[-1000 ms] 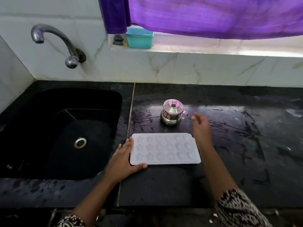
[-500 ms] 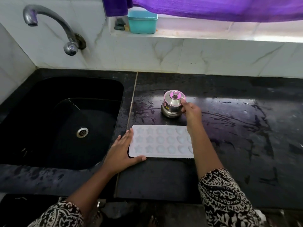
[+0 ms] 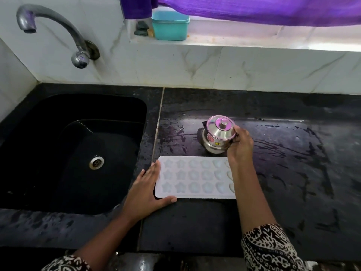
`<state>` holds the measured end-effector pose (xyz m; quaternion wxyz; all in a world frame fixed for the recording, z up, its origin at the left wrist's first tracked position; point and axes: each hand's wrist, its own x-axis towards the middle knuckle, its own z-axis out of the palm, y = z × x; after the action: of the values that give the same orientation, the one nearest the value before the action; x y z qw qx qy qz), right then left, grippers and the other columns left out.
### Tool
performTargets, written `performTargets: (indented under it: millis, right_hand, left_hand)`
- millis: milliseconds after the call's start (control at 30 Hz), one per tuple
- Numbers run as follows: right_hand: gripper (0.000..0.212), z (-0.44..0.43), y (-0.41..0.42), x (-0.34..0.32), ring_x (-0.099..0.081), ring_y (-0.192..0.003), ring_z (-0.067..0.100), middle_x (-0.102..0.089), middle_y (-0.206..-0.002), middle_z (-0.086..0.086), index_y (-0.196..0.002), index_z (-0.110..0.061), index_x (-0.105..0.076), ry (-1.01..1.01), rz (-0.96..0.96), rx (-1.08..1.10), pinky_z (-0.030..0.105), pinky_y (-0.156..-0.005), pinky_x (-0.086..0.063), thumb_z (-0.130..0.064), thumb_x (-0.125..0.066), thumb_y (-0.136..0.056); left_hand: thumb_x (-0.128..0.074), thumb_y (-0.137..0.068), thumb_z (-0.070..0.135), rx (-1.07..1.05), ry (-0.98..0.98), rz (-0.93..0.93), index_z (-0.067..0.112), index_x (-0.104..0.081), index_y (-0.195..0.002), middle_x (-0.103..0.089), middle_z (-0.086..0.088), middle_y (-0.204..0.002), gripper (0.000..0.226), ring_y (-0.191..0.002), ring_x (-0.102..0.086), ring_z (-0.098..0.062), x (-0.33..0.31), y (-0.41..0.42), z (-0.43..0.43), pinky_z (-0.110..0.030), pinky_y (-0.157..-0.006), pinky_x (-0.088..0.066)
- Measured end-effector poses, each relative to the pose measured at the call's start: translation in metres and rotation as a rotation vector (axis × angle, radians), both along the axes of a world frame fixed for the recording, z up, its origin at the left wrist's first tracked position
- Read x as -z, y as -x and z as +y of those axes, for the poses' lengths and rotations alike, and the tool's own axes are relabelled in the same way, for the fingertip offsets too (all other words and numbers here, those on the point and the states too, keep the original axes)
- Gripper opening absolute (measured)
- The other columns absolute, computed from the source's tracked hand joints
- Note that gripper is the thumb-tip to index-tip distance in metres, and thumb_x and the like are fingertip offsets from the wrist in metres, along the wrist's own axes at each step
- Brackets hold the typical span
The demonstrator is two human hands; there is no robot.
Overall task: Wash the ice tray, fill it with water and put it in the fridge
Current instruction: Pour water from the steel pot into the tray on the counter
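So the ice tray was lying flat on the black counter, just right of the sink and towards the near edge. It was a white, floppy-looking mould with star shapes on the left, rounder ones in the middle and heart-ish ones on the right. Couldn't tell if there was any water in the cups.

The left hand was laid flat on the counter with its fingers straight along the tray's left edge and the thumb running under the near-left corner, so it was bracing the tray and not gripping anything. The right hand reached over the tray's right end, and its fingers were curled round the right side of a little steel pot with a knobbed lid, just beyond the tray's far edge. The pot looked tipped a bit to the left, though I couldn't say if its base was off the counter.

As for labels, the pot had a red sticker on its front and a tiny yellow badge just under it, both way too small to read.

The counter around the pot was wet and streaky. The tap curved out from the tiled wall over the sink, the drain was down in the basin, and a teal box sat on the far sill under a purple curtain. Both sleeves had a black and white print
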<state>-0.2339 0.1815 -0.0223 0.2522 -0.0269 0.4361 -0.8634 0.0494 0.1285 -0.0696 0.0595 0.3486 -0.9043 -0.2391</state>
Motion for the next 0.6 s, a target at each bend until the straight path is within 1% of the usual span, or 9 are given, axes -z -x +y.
performTargets:
  millis: [67,133,267,367,467,533,600]
  right_hand:
    - [0.027,0.004,-0.005,-0.009,-0.054,-0.051,0.003,-0.056,-0.049,-0.008,-0.065,-0.01,-0.049,0.01,0.012,-0.018,0.016,-0.055,-0.045,0.004,-0.052,-0.088]
    - [0.028,0.007,-0.011,-0.017,-0.055,-0.051,0.004,-0.057,-0.05,-0.008,-0.065,-0.01,-0.05,0.017,0.02,-0.032,0.017,-0.054,-0.045,0.004,-0.051,-0.089]
    - [0.045,0.014,-0.029,-0.03,-0.051,-0.05,0.005,-0.053,-0.049,-0.007,-0.049,-0.019,-0.054,-0.007,0.053,-0.088,0.017,-0.053,-0.043,0.004,-0.052,-0.088]
    - [0.052,0.02,-0.042,-0.033,-0.045,-0.048,0.005,-0.046,-0.047,-0.009,-0.044,-0.021,-0.049,-0.05,0.092,-0.123,0.015,-0.051,-0.039,0.006,-0.05,-0.088]
    - [0.052,0.023,-0.051,-0.033,-0.042,-0.048,0.005,-0.044,-0.047,-0.01,-0.043,-0.022,-0.049,-0.1,0.116,-0.183,0.016,-0.052,-0.037,0.005,-0.05,-0.087]
    - [0.051,0.024,-0.057,-0.033,-0.042,-0.047,0.005,-0.045,-0.047,-0.009,-0.044,-0.022,-0.049,-0.138,0.131,-0.201,0.016,-0.051,-0.039,0.006,-0.051,-0.087]
    - [0.044,0.024,-0.062,-0.033,-0.042,-0.046,0.006,-0.044,-0.046,-0.008,-0.05,-0.017,-0.047,-0.179,0.147,-0.206,0.017,-0.051,-0.039,0.006,-0.051,-0.086]
  left_hand:
    - [-0.03,-0.062,0.097,0.004,-0.002,0.005,0.026,0.014,-0.149,0.01,0.022,-0.152,0.12,-0.142,0.005,0.005,0.0,0.0,-0.001,-0.007,-0.107,0.018]
    - [-0.029,-0.062,0.097,0.008,-0.007,0.004,0.025,0.012,-0.151,0.011,0.021,-0.153,0.121,-0.142,0.005,0.005,0.0,0.001,-0.001,-0.008,-0.107,0.018]
    - [-0.031,-0.063,0.093,0.013,-0.008,0.011,0.019,0.006,-0.154,0.007,0.016,-0.155,0.123,-0.142,0.006,0.004,-0.001,0.002,-0.002,-0.01,-0.108,0.018]
    - [-0.031,-0.063,0.092,0.019,-0.007,0.011,0.017,0.005,-0.154,0.003,0.013,-0.158,0.123,-0.141,0.007,0.004,-0.001,0.001,-0.002,-0.014,-0.111,0.015]
    - [-0.033,-0.064,0.091,0.011,-0.011,0.026,0.016,0.003,-0.155,-0.002,0.008,-0.162,0.123,-0.142,0.005,0.004,0.002,0.002,-0.002,-0.02,-0.115,0.009]
    - [-0.034,-0.065,0.09,0.012,-0.007,0.032,0.016,0.003,-0.155,-0.003,0.006,-0.163,0.122,-0.142,0.005,0.003,0.004,0.001,-0.002,-0.022,-0.116,0.008]
    - [-0.033,-0.066,0.089,0.016,0.0,0.027,0.015,0.005,-0.155,-0.002,0.004,-0.163,0.122,-0.143,0.006,0.002,0.006,0.001,-0.001,-0.023,-0.117,0.007]
